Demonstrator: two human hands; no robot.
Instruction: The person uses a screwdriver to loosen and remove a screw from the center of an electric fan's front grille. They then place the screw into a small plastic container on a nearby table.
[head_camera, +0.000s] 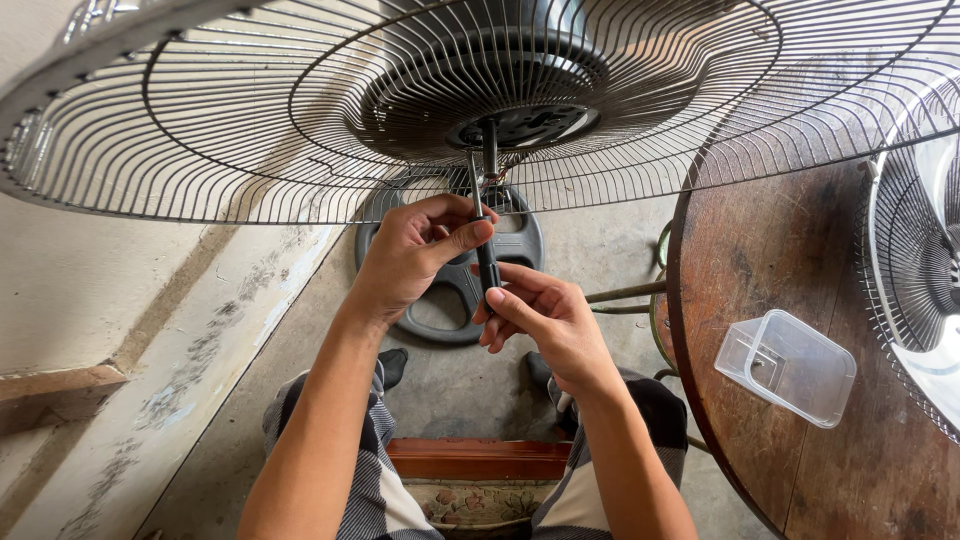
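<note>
A large wire fan guard (250, 130) fills the top of the view, with the dark motor hub (520, 115) at its middle and a shaft sticking out of it. A black-handled screwdriver (486, 262) points up at the hub. My left hand (415, 255) pinches the tool near its metal shank, thumb across it. Just below, my right hand (540, 320) wraps its fingers around the handle's lower end. Both hands sit under the guard, above my knees.
A round dark wooden table (800, 250) stands at the right with a clear plastic box (788, 366) on it. Another fan guard (915, 250) lies at the table's far right. A round black fan base (450, 290) rests on the concrete floor. A pale wall runs along the left.
</note>
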